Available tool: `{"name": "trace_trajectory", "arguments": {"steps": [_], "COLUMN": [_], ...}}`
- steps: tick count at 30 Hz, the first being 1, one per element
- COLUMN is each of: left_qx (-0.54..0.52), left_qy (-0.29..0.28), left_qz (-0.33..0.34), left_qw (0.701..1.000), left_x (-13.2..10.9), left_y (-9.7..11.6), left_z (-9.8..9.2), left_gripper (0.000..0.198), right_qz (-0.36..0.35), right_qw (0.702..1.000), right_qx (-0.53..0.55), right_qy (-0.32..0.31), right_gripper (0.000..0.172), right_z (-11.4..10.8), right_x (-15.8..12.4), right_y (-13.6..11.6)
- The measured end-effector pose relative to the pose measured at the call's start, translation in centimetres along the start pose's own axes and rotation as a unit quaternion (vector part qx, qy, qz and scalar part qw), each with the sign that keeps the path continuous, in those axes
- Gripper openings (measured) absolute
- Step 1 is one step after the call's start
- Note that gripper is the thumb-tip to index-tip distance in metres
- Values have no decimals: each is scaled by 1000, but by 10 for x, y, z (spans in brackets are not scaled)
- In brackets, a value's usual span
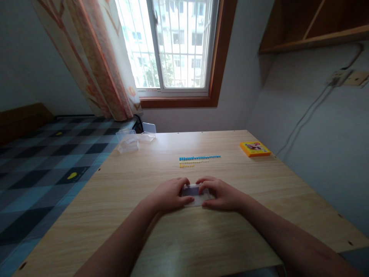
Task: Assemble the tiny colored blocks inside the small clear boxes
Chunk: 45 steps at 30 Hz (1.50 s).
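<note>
Both of my hands rest on a wooden table [121,215] around a small clear plastic box [195,193]. My left hand [170,194] grips its left end, fingers curled over the top. My right hand [221,194] grips its right end the same way. Most of the box is hidden under my fingers. A little beyond my hands lies a row of small blue pieces [199,157], with a shorter row of yellow pieces [190,164] right in front of it.
An orange-yellow flat box [255,148] lies at the table's far right. Clear plastic containers [128,140] stand at the far left corner. A bed with a checked cover [43,165] adjoins the table's left side. A window and curtain are behind.
</note>
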<state>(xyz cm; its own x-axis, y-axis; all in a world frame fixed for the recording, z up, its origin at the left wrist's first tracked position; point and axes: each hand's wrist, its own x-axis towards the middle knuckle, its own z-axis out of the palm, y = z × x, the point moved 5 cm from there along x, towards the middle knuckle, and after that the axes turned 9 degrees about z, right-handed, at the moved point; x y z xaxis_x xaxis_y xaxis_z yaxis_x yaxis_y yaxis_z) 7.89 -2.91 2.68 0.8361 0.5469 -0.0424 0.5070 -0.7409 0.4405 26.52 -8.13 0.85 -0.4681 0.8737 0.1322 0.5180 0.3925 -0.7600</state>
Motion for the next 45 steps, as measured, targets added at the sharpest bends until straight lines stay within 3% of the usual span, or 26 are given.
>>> {"name": "trace_trajectory", "arguments": {"steps": [6,12,16,25,30,39,45], "left_qx": [-61,-103,-105,-114,-126,-135,-127], "left_qy": [34,76,83,87,85,90,78], "left_qz": [-21,-14,-5,2,6,8,-12], "left_qw": [997,992,991,990,988,987,989], "left_x": [2,5,6,4,8,13,13], "left_y": [-8,-24,-28,-25,-33,-35,-28], "left_z": [-5,-6,-5,-7,-3,-2,-4], "left_gripper": [38,40,40,39,40,41,39], "right_qz": [17,66,66,41,60,83,58], "right_qw": [1000,997,996,989,975,921,871], "right_qx": [-6,1,47,90,95,167,224], "right_qy": [16,33,23,-114,-192,-343,-433], "right_gripper": [67,71,84,102,112,104,104], "right_z": [2,7,3,-30,-33,-32,-31], "right_x": [-1,-3,-6,-18,-29,-41,-45], "right_y": [4,8,11,-5,-2,-11,-10]}}
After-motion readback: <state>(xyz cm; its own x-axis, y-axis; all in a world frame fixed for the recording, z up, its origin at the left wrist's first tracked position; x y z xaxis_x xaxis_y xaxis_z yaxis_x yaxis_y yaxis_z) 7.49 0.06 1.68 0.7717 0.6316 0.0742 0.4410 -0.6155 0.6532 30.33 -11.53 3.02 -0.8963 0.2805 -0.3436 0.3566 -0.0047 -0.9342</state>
